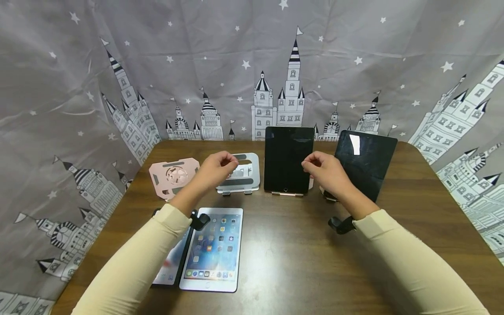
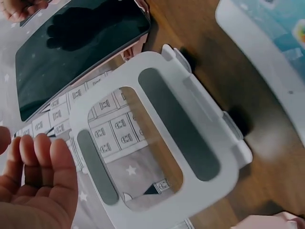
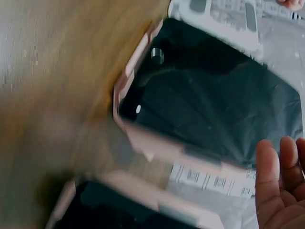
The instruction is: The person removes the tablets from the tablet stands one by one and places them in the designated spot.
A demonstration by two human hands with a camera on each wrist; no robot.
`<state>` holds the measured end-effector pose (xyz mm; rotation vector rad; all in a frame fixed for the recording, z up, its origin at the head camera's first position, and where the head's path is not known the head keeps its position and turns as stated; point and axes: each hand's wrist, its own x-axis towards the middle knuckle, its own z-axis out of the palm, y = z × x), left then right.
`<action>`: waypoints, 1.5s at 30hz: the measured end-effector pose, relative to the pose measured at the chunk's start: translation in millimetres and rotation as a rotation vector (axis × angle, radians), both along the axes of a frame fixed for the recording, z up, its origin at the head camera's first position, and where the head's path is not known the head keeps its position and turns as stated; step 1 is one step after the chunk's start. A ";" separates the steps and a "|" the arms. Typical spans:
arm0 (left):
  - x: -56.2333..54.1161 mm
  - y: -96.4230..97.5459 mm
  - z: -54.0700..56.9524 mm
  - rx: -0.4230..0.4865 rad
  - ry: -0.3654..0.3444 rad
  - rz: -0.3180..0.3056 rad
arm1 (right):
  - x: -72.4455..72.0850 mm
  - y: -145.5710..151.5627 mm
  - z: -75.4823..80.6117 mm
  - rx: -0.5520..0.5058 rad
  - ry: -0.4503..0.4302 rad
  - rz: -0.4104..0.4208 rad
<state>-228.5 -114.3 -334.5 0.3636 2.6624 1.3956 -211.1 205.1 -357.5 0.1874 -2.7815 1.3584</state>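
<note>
My left hand (image 1: 216, 169) hovers beside the white tablet stand (image 1: 255, 173), fingers loosely curled and nothing in them. In the left wrist view, that stand shows two grey pads around a cut-out window. Before the right edge of a black tablet (image 1: 286, 159) is my right hand (image 1: 324, 170), also loosely curled and holding nothing. This tablet leans upright, screen dark, on a pink stand (image 3: 164, 148), seen in the right wrist view. A second dark tablet (image 1: 364, 162) leans on another pink stand behind the right wrist.
Left of the white stand is a bare pink stand (image 1: 190, 165). A white tablet (image 1: 214, 251) with a lit screen lies flat on the wooden table (image 1: 291, 253), alongside another lit tablet (image 1: 167, 267) partly hidden by the left sleeve. A castle-print curtain (image 1: 244, 100) hangs behind.
</note>
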 end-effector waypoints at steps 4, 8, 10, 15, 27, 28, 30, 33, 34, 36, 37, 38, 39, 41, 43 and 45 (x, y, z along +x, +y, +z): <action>-12.0 14.0 5.6 -0.001 0.034 0.012 | -8.0 16.6 8.2 0.022 0.031 -0.017; -26.3 22.7 8.0 -0.002 0.078 0.029 | -14.6 27.9 12.1 0.034 0.045 -0.028; -33.7 27.4 8.7 0.010 0.101 0.037 | -16.7 32.0 13.0 0.033 0.048 -0.037; -48.1 42.6 10.7 0.054 0.129 0.048 | -22.1 37.0 15.1 0.033 0.063 -0.049; -62.3 75.2 -3.6 0.074 0.177 0.082 | -42.1 35.7 15.5 0.060 0.094 -0.061; -63.3 76.2 -4.5 0.075 0.178 0.088 | -43.3 35.1 16.1 0.063 0.095 -0.062; -64.0 77.6 -4.6 0.078 0.171 0.100 | -45.8 34.1 17.7 0.069 0.097 -0.064; -65.1 78.3 -2.9 0.074 0.148 0.111 | -49.6 31.3 20.2 0.055 0.089 -0.072; -65.3 78.8 -2.1 0.074 0.138 0.109 | -51.0 30.6 20.5 0.050 0.086 -0.077; -65.7 80.3 -0.9 0.071 0.126 0.107 | -53.9 29.2 20.5 0.039 0.082 -0.085; -66.1 81.4 -0.5 0.068 0.122 0.105 | -55.1 28.7 20.1 0.035 0.078 -0.086; -66.4 82.5 -0.3 0.063 0.119 0.106 | -56.2 28.1 19.6 0.029 0.075 -0.087; -66.7 83.9 -0.4 0.062 0.113 0.107 | -57.0 27.5 18.8 0.027 0.071 -0.088; -67.2 86.8 -1.5 0.056 0.106 0.112 | -58.2 26.6 16.8 0.019 0.065 -0.092; -67.7 89.7 -2.8 0.057 0.098 0.121 | -58.7 25.9 14.9 0.013 0.065 -0.099; -68.4 92.1 -4.5 0.061 0.094 0.133 | -59.5 25.6 13.5 0.000 0.072 -0.103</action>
